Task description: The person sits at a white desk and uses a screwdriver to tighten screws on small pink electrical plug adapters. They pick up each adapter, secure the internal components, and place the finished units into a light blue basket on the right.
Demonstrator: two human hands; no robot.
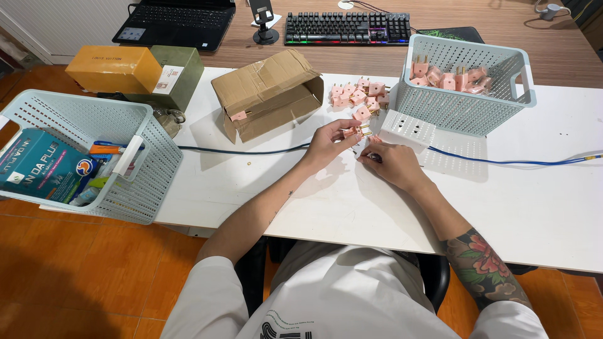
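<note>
The right hand (pixel 392 164) hides the small thing it holds. The laptop (pixel 178 20) is cut off at the top.

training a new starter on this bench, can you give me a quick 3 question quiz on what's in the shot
1. True or false: the left hand holds a pink plug with brass prongs.
2. Where do most loose pink plugs lie? A) in a heap on the white table between the cardboard box and the right basket; B) inside the left basket; C) on the keyboard.
3. Fill in: the right hand rests on the table just in front of the white ______.

Key
1. True
2. A
3. socket block, which has a blue cable running off to the right
</note>
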